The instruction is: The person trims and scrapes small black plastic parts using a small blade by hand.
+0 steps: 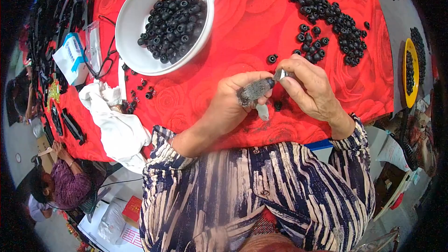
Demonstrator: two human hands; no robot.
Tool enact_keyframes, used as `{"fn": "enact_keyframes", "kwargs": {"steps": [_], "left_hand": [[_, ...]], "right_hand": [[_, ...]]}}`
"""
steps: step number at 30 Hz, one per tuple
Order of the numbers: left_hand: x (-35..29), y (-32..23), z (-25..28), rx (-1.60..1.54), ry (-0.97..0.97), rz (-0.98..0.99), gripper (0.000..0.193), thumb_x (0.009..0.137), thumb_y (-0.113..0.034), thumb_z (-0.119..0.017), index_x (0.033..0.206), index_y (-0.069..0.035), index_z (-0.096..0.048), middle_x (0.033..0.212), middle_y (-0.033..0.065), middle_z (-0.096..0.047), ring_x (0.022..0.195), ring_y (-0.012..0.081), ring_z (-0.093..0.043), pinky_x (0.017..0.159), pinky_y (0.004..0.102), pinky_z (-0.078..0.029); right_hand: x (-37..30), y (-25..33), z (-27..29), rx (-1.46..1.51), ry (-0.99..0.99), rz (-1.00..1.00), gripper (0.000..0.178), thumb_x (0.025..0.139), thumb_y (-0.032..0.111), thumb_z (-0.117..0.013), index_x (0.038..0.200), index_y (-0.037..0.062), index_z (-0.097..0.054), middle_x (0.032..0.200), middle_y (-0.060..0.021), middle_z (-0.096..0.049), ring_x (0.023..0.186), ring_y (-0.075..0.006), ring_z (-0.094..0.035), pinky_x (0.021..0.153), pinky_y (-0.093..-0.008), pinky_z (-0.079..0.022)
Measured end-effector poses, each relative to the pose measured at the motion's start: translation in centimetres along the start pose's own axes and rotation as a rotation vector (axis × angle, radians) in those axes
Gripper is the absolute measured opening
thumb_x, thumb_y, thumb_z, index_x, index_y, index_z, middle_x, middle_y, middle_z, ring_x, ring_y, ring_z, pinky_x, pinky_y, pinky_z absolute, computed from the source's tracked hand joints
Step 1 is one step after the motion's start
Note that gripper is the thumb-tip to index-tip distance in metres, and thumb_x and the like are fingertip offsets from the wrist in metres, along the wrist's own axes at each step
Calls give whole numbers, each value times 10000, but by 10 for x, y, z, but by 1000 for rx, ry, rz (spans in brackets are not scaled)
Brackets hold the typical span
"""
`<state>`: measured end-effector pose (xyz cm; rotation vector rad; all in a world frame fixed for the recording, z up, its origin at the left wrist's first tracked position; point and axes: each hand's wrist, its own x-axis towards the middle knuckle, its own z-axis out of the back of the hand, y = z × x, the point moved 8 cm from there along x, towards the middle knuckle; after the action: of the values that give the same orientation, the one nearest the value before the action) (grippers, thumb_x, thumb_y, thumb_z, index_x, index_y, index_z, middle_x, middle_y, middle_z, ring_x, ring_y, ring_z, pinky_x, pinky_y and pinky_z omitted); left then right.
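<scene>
My left hand (228,95) is closed, pinching a small black rubber part (270,82) at its fingertips. A grey, black-speckled sleeve (254,92), finger-shaped, lies along that hand; it seems to cover the thumb. Below it a pale grey tip (262,112) shows, perhaps another finger cover. Between the thumb and fingers of my right hand (310,86) is a small shiny metal blade (279,74), its edge against or very near the black part. Right of the sleeve, one loose black part (278,106) lies on the red cloth, under my hands.
A white bowl (126,42) of black parts stands at the upper left; more parts (345,28) spread at the upper right. Left lie a white cloth (112,116), glasses (105,60) and a blue-white packet (72,58). A yellow tray (408,98) is far right. Another person (70,182) sits lower left.
</scene>
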<state>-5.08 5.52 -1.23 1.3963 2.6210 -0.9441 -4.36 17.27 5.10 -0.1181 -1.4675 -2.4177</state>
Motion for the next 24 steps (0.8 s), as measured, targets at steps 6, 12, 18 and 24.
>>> {"fn": "enact_keyframes", "kwargs": {"steps": [6,12,18,24], "left_hand": [[0,1,3,-12,-6,-5,240,867,-49,-537,1094,21,-568,874,71,-594,717,102,-541,642,215,-448],[-1,3,3,-14,-18,16,241,876,-55,-527,1103,21,-562,883,74,-598,723,103,-557,649,215,-465],[-1,3,6,25,-24,15,245,878,-63,-528,1107,19,-561,886,72,-602,724,100,-567,651,212,-472],[-2,5,7,40,-45,29,246,876,-63,-530,1107,15,-565,892,78,-611,733,100,-578,646,205,-470]], "right_hand": [[1,0,-1,-22,20,-25,167,811,29,-554,965,-28,-523,740,-146,-492,626,-291,-526,549,-347,-416],[0,-2,-1,-16,24,-30,168,800,19,-564,955,-31,-525,738,-147,-494,629,-291,-527,553,-346,-416],[-1,-3,-2,16,-1,28,148,807,0,-540,950,-34,-528,716,-91,-466,597,-195,-455,529,-293,-363],[0,-3,-1,27,34,2,153,803,32,-576,938,-24,-528,733,-136,-492,617,-279,-518,546,-342,-407]]}}
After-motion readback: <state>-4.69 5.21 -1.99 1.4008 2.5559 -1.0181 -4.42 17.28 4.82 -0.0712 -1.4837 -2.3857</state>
